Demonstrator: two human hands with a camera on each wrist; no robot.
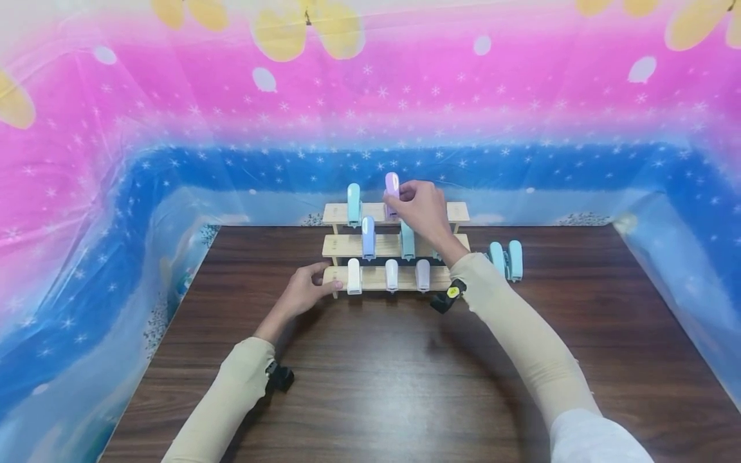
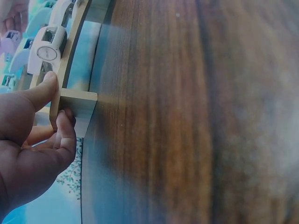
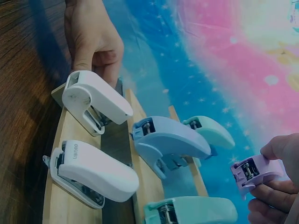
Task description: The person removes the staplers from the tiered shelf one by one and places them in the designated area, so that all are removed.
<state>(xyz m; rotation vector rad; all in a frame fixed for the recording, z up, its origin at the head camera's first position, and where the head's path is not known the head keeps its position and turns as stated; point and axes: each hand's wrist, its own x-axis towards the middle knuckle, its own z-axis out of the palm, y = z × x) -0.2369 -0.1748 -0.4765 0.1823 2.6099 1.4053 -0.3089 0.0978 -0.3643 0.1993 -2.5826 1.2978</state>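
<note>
My right hand (image 1: 425, 209) pinches a purple stapler (image 3: 252, 171) between thumb and fingers at the top shelf of a three-tier wooden rack (image 1: 376, 278). Whether the stapler touches that shelf, I cannot tell. At the rack's left end, my left hand (image 2: 42, 135) grips the edge of the lowest shelf, thumb on top and fingers beneath. A teal stapler (image 1: 354, 204) stands on the top shelf, left of the purple one. The middle tier bears a blue stapler (image 3: 170, 137) and teal ones, one partly hidden by my right arm. On the bottom tier stand a white stapler (image 1: 354, 276) and two pale ones.
Two teal staplers (image 1: 514, 260) stand side by side on the dark wooden table (image 1: 370, 386), right of the rack. Behind it hangs a pink and blue patterned cloth (image 1: 370, 122). Both wrists wear a small black camera (image 1: 282, 377).
</note>
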